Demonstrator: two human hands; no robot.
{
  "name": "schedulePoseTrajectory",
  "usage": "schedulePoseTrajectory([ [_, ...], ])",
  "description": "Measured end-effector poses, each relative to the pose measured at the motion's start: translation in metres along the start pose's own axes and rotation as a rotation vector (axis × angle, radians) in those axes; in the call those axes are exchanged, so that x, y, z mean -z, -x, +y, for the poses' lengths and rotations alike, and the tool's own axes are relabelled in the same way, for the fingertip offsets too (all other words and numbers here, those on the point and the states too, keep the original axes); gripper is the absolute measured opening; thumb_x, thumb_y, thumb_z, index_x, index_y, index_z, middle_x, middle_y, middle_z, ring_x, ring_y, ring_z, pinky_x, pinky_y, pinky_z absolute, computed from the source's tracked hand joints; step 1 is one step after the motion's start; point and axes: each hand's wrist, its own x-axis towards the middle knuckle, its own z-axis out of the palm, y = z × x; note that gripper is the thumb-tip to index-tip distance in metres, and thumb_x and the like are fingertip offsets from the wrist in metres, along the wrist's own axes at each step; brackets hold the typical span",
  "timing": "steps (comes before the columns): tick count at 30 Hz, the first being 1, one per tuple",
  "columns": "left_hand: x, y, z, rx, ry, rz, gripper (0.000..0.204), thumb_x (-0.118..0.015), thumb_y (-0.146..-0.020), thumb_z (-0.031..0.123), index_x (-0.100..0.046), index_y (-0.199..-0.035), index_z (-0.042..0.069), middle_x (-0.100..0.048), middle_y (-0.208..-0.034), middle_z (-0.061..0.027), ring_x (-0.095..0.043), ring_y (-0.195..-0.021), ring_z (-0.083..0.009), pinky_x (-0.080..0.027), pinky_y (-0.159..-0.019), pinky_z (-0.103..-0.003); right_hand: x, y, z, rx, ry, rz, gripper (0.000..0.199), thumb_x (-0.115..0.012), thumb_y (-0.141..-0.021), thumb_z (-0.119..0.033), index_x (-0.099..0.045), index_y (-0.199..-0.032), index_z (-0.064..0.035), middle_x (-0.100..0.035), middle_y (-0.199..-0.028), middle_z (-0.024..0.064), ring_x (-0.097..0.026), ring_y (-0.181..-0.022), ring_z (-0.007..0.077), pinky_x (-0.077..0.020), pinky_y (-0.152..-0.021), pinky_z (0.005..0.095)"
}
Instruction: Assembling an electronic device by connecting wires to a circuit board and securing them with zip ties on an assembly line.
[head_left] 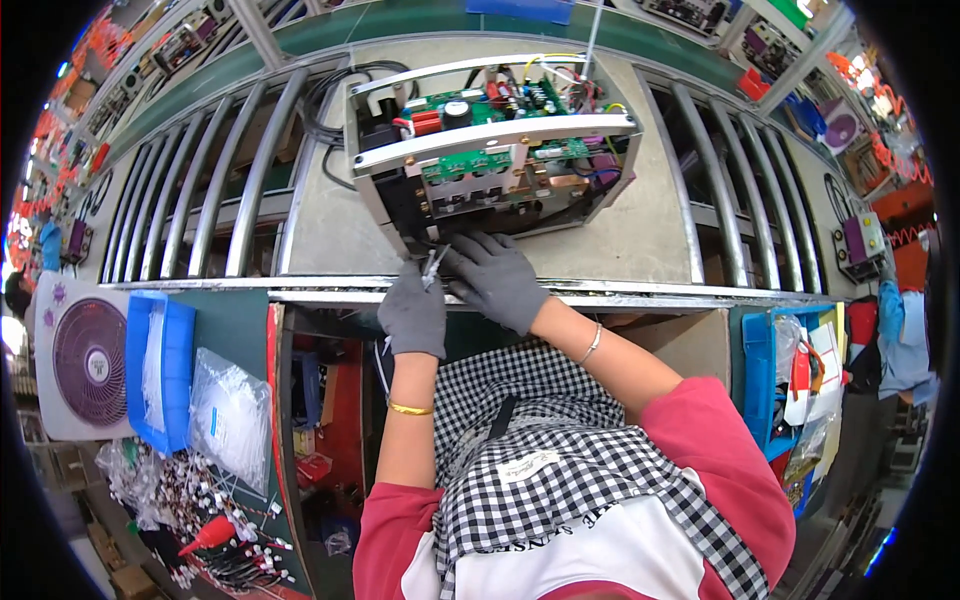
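Note:
An open-framed electronic unit (495,130) with green circuit boards and metal rails stands on the grey work surface in front of me. My left hand (413,312), in a grey glove, is closed on a small white strip (432,266) at the unit's near left lower corner. Beside it, my gloved right hand (495,282) reaches in from the right, fingers bent together against the same corner. What the right fingertips pinch is hidden. Dark wires (425,243) run along the unit's bottom edge by the fingertips.
Metal rollers flank the work surface, left (215,180) and right (735,180). At left are a blue bin (176,370), a bag of white strips (230,410), a purple fan (92,355) and a heap of wire connectors (215,510). A blue tray (760,375) sits right. Black cable (318,115) coils behind.

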Motion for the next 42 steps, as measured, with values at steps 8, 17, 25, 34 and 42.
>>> schedulePoseTrajectory([
  [8,0.005,0.013,0.004,-0.07,0.122,-0.039,0.033,-0.057,-0.089,0.024,-0.057,-0.116,0.006,-0.068,-0.094,-0.0186,-0.066,-0.09,-0.0365,-0.052,-0.08,-0.044,0.043,-0.005,-0.005,-0.27,-0.523,-0.128,0.044,-0.065,-0.084,-0.026,-0.061,-0.123,-0.0068,-0.058,-0.126,0.0161,-0.057,-0.111,0.0327,-0.0475,-0.094,0.0412],
  [17,0.0,0.026,0.014,-0.19,0.227,-0.03,0.036,-0.057,-0.082,0.016,-0.059,-0.118,0.007,-0.068,-0.096,-0.0208,-0.066,-0.09,-0.0378,-0.052,-0.08,-0.046,0.05,-0.004,-0.003,-0.645,-1.043,-0.144,0.044,-0.066,-0.089,-0.032,-0.063,-0.121,-0.0013,-0.066,-0.109,0.0115,-0.062,-0.096,0.0171,-0.0495,-0.086,0.0308],
  [25,-0.004,0.025,0.014,-0.127,0.217,-0.008,0.04,-0.058,-0.085,0.018,-0.053,-0.122,0.005,-0.067,-0.089,-0.0207,-0.067,-0.085,-0.0362,-0.052,-0.076,-0.045,0.062,-0.004,0.0,-0.748,-0.909,-0.231,0.031,-0.063,-0.092,-0.025,-0.066,-0.108,0.001,-0.069,-0.09,0.008,-0.065,-0.085,0.0154,-0.0511,-0.075,0.0282],
  [34,0.002,0.006,0.027,0.079,0.181,0.018,0.045,-0.056,-0.089,0.026,-0.052,-0.128,0.004,-0.067,-0.092,-0.0259,-0.066,-0.085,-0.0417,-0.051,-0.078,-0.049,0.08,0.009,0.027,-0.8,-0.94,0.377,0.022,-0.062,-0.096,-0.021,-0.065,-0.103,-0.0006,-0.066,-0.082,0.004,-0.062,-0.069,0.0075,-0.0442,-0.054,0.0196],
  [42,-0.007,-0.002,0.033,0.107,0.114,-0.01,0.047,-0.055,-0.092,0.029,-0.049,-0.129,0.0,-0.067,-0.094,-0.0261,-0.066,-0.088,-0.0422,-0.052,-0.075,-0.046,0.059,0.003,0.026,-0.627,-0.825,0.417,0.017,-0.066,-0.092,-0.014,-0.067,-0.1,0.0009,-0.066,-0.081,0.0072,-0.062,-0.068,0.0103,-0.0497,-0.063,0.0254],
])
